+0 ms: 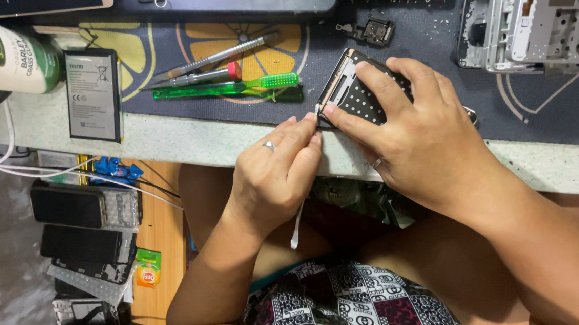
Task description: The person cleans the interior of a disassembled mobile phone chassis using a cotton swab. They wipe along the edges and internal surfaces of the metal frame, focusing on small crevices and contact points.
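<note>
Pinching a thin white strip [298, 224] at the phone frame's [351, 90] near corner.
Left hand [278, 169] grips the strip closed; right hand [415, 130] presses flat on the frame, long axis slanting away to the right, at the bench edge [186, 141].

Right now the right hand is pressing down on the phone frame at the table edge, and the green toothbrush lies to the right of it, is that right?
Not quite. The head view shows the right hand pressing the phone frame at the table edge, but the green toothbrush lies to the left of it, beside the screwdrivers.
</note>
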